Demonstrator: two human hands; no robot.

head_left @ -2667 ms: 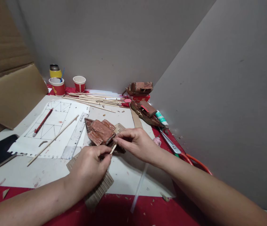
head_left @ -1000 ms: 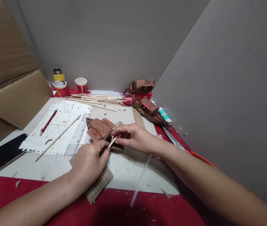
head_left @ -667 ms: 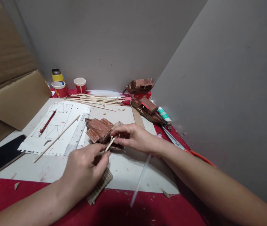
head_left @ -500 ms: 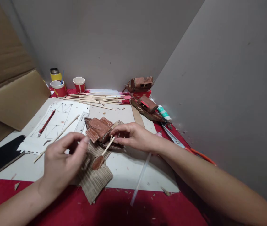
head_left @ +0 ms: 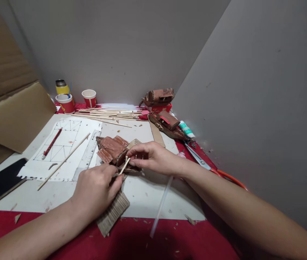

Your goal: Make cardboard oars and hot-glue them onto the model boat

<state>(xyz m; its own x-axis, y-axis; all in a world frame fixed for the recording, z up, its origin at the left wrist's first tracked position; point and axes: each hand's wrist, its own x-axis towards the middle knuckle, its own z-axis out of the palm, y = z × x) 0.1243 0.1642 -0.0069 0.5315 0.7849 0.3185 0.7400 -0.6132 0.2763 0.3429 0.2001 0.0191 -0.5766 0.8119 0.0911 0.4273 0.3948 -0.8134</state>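
A small brown model boat [head_left: 111, 147] made of cardboard, with a rounded roof, sits in the middle of the white board. At its near end my right hand [head_left: 149, 155] pinches the top of a small oar [head_left: 124, 166], a pale stick. My left hand [head_left: 98, 186] is closed around the oar's lower part and hides its brown blade. Under the left hand lies a strip of corrugated cardboard [head_left: 115, 213], partly covered.
A ruler [head_left: 87, 155], a pencil [head_left: 52, 143] and a loose stick [head_left: 64, 160] lie on the drawing at left. Scissors [head_left: 200, 159] and two more model boats [head_left: 167, 121] are at right. Several sticks [head_left: 107, 115] and paper cups [head_left: 89, 98] stand behind. A phone [head_left: 1, 184] lies far left.
My left hand has moved right and closed on the lower part of the oar, covering its brown blade. My right hand stays at the boat's near end.
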